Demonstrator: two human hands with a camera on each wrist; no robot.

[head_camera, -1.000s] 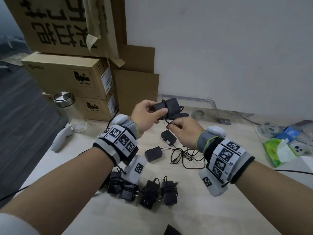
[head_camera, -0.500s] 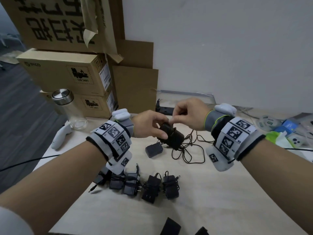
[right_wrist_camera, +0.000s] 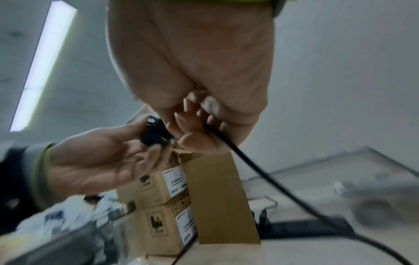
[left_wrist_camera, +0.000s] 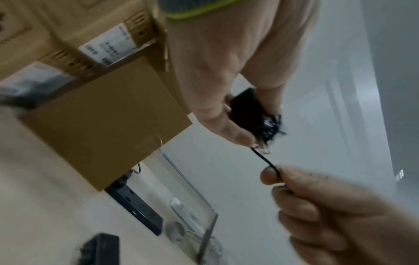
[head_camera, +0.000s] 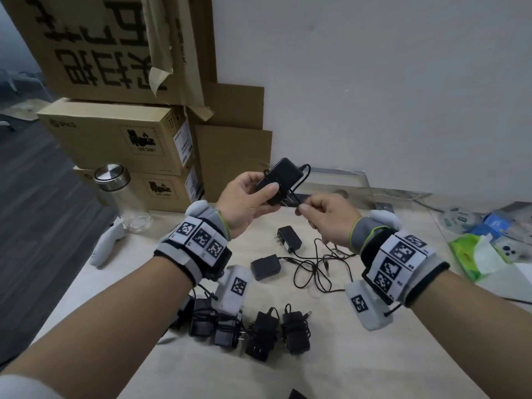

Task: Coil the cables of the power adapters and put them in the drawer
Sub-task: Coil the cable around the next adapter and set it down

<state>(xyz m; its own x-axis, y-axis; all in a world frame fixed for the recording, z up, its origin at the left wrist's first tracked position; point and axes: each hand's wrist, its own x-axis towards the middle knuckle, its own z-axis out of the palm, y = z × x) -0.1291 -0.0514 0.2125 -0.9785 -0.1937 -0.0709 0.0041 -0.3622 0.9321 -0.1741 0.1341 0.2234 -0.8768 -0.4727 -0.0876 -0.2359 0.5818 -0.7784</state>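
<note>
Both hands work raised above the counter (head_camera: 331,355): left hand (head_camera: 247,200) grips the adapter (head_camera: 283,180), right hand (head_camera: 328,217) pinches its cable (left_wrist_camera: 264,158). Best keep the cable taut, laying turns side by side. Coiled adapters (head_camera: 260,331) lie below the wrists.

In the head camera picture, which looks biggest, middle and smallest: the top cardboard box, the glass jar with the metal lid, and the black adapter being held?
1. Top cardboard box, by far.
2. Glass jar.
3. Held adapter, though it is raised nearer the camera, so its true size against the jar is unsure.
</note>
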